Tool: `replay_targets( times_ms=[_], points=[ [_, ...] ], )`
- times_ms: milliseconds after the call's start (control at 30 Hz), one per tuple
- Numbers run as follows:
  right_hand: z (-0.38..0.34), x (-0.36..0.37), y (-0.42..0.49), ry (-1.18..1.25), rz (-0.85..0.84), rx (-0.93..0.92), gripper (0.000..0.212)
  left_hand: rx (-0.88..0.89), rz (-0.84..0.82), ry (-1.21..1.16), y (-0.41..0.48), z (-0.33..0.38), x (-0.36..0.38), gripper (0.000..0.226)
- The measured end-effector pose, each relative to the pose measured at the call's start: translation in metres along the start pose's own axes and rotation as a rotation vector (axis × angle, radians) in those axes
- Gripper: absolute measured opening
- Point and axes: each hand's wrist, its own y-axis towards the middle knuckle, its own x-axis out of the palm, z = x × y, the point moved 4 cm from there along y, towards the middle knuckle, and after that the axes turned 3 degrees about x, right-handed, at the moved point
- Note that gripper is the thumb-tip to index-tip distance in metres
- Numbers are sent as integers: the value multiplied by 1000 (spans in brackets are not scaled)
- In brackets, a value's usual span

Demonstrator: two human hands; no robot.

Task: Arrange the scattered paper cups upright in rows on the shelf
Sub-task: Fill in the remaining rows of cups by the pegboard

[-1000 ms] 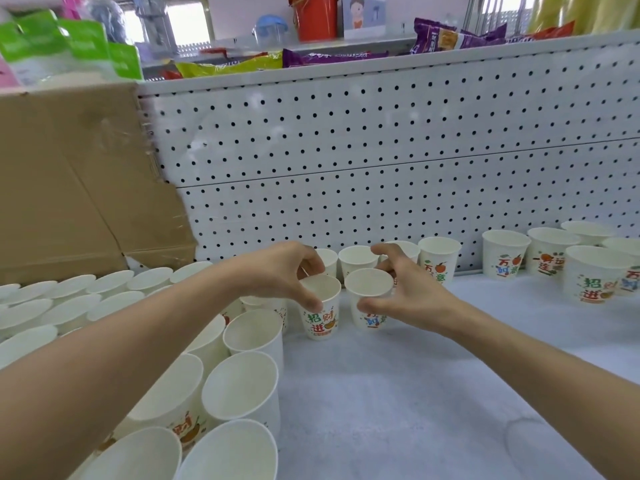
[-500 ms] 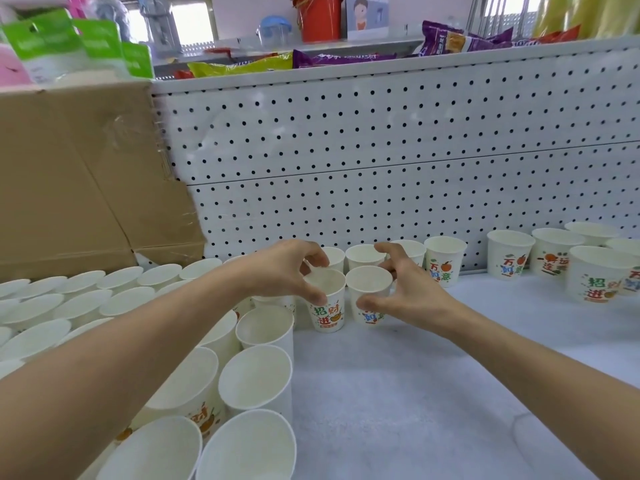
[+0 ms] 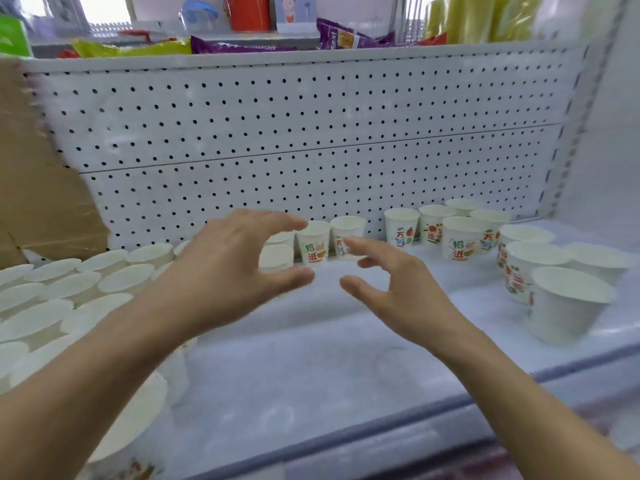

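A: Hands, holding anything?
B: No. L hand (image 3: 228, 268) is loose, fingers spread, thumb underneath, nothing in it. R hand (image 3: 394, 289) is the same: fingers gently curved, empty.
A: Where are the cups vs. the hands?
B: A printed cup (image 3: 313, 242) and a neighbour cup (image 3: 347, 237) stand upright side by side against the pegboard (image 3: 277, 133), just past the fingertips of both hands. L fingertips sit beside the printed cup's rim. R forefinger overlaps the neighbour cup's lower part from this angle; touching or not, can't tell. Tidy cup rows (image 3: 69, 289) fill the shelf (image 3: 311, 358) on the L side, under & beyond the L forearm. Loose cups (image 3: 460, 237), also upright, cluster at the R end, apart from the R hand, w/ one near cup (image 3: 568, 303) closest to the camera.
A: Anything hidden?
B: Yes. A plain white cup (image 3: 273, 254) shows only in the gap btw L thumb & fingers; the hand covers the rest there. L arm blocks part of the rows, and cups at bottom L are cut by the frame edge. Hands & cups are blurred, so most prints can't be read. Cardboard box (image 3: 34, 202) at far L is cut off; snack bags (image 3: 242, 48) up top only partly seen.
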Motion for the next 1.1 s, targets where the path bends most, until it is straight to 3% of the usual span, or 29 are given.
replay_targets(
  times_ms=[200,300,367,433,500,633,800,933,1100],
  points=[
    [26,-104,-61,48,304,-85,28,-8,89,-444,-1,106,70,61],
    [56,-167,-87,28,467,-90,30,-33,77,-637,15,161,117,72],
    [92,-204,-95,57,530,14,42,-69,74,-724,28,195,144,84],
    [137,-226,-92,100,478,222,65,-114,82,-738,42,221,165,98],
    [175,-232,-85,103,318,408,87,-149,116,-627,53,240,180,109],
    [208,-224,-64,101,83,463,109,-232,167,-340,69,257,194,115],
    [218,-216,-48,-40,50,466,103,-320,138,-180,79,259,197,91],
    [218,-215,-49,-170,93,460,89,-301,126,-304,79,249,188,67],
    [189,-230,-78,-81,191,397,84,-278,86,-469,59,203,150,66]
  ],
)
